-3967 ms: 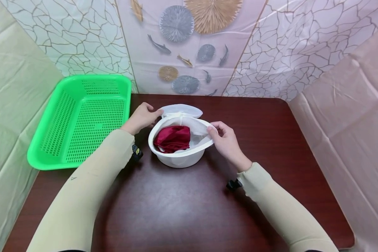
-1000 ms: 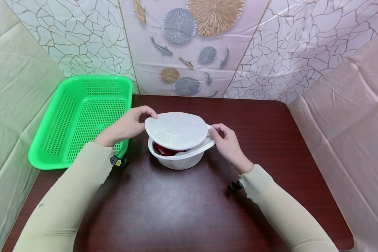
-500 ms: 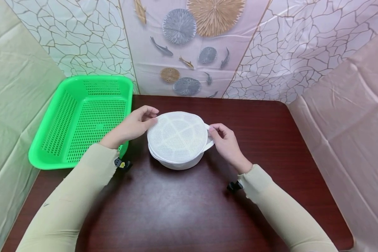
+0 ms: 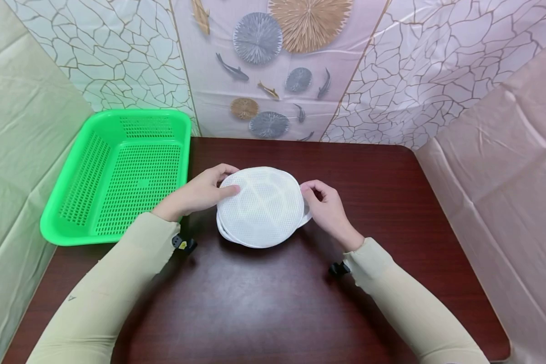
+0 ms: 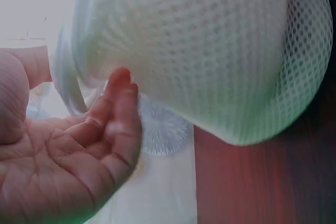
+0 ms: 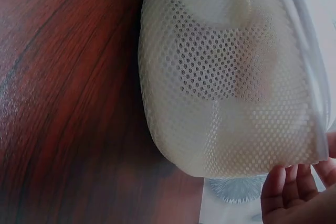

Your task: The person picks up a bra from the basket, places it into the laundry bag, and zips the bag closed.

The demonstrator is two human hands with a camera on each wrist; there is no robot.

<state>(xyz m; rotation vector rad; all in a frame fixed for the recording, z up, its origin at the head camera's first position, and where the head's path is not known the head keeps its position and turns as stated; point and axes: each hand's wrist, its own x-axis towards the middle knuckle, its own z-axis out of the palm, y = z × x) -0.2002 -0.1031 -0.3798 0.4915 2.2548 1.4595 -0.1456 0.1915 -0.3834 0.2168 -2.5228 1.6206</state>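
Note:
A round white mesh laundry bag [image 4: 260, 208] stands on the dark wooden table, its flap lying over the top. At its left rim my left hand [image 4: 205, 189] holds on, thumb on the flap and fingers down the side. The left wrist view shows those fingertips [image 5: 122, 77] against the mesh wall [image 5: 210, 51]. My right hand [image 4: 326, 207] pinches the rim at the right, where a strip of the edge sticks out from under the flap. In the right wrist view its fingers [image 6: 289, 184] are at the mesh by the rim. The red cloth inside is hidden.
A green plastic basket [image 4: 184, 151] with slotted walls stands at the back left, close to my left forearm. The dark table [image 4: 391, 202] meets a patterned wall covering [image 4: 273, 76] at the back. Pale cloth walls [image 4: 505, 177] rise on both sides.
My left hand has swung the flap forward over the bag, covering the red cloth, then shifted slightly right and nearer with its thumb on top. The right hand has kept its hold on the rim.

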